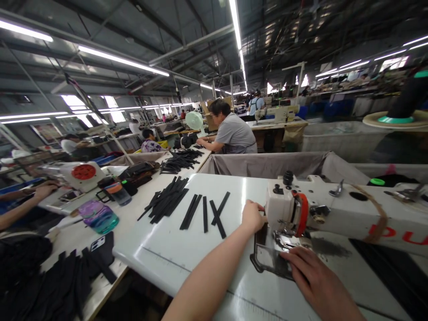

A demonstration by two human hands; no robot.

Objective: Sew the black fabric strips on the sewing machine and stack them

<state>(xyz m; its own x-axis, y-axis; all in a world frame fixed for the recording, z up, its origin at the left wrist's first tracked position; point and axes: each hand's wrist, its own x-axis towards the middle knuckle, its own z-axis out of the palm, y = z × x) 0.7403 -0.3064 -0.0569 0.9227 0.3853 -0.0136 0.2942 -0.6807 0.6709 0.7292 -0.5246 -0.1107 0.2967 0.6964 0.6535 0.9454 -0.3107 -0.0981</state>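
A white sewing machine (282, 207) with a red guard stands on the pale table (160, 249). My left hand (252, 217) is at the left side of the machine head, its fingers bent and partly hidden behind the wrist and machine; what they touch is unclear. My right hand (302, 267) rests by the presser foot, fingers together and tips low at the machine bed; anything beneath them is hidden. Left of my left hand lie loose black strips (205, 214), two of them crossed, and a pile of black strips (169, 200).
At left are a purple and teal bottle (98, 216), a clear cup (119, 194), a phone (98, 243), more black strips (63, 285) and another person's arms (30, 200). Beyond the table, a person in grey (236, 133) bends over a bench. A thread cone (406, 98) stands at right.
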